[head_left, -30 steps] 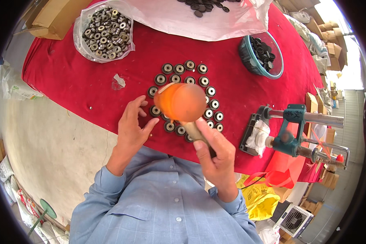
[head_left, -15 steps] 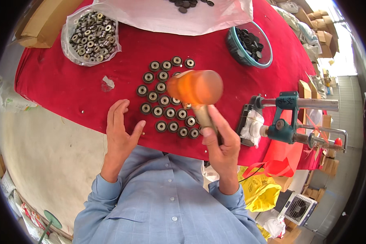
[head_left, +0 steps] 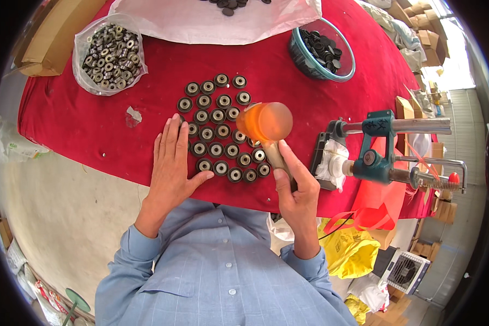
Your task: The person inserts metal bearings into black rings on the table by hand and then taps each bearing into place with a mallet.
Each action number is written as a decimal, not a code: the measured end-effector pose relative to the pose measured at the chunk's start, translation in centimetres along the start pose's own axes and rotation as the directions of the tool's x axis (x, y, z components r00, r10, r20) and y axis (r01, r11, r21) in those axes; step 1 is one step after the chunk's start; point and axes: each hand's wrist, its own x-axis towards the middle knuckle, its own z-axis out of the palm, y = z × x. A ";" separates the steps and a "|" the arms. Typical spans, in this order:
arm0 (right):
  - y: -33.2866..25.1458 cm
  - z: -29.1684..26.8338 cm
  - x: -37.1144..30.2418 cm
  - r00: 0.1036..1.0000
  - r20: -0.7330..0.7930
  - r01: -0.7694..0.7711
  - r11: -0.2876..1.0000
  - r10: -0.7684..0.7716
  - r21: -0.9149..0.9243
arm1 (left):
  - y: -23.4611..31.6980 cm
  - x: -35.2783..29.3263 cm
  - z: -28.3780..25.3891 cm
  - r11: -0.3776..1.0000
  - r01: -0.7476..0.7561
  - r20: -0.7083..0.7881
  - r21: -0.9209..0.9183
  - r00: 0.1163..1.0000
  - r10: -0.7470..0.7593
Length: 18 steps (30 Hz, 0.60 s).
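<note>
On the red cloth lies a cluster of black wheels point(head_left: 217, 116), each with a metal bearing in its middle, set in loose rows. My left hand point(head_left: 174, 160) rests along the cluster's left edge, fingers extended and thumb apart, covering part of a wheel or two there. In my right hand point(head_left: 300, 193) is the pale handle of a mallet point(head_left: 271, 122) with an orange, rounded head. The index finger stretches along the handle. The mallet head hovers over the cluster's right side and hides some wheels; I cannot tell whether it touches one.
A clear bag of loose metal bearings point(head_left: 111, 57) stands at the far left. A blue-rimmed bowl of black discs point(head_left: 323, 51) is far right, near a white sheet point(head_left: 212, 24) with more discs. A green hand press point(head_left: 377, 146) stands right, beside a red bag point(head_left: 377, 209).
My left hand has moved right, from bare cloth to the wheels' left edge. The mallet head, blurred before, is now sharper and farther right over the cluster. The whole view has shifted slightly.
</note>
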 end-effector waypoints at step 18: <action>0.7 0.3 3.1 1.000 0.006 -0.009 1.000 0.009 -0.014 | -0.2 -0.3 1.0 0.954 -0.068 0.069 0.293 0.996 0.050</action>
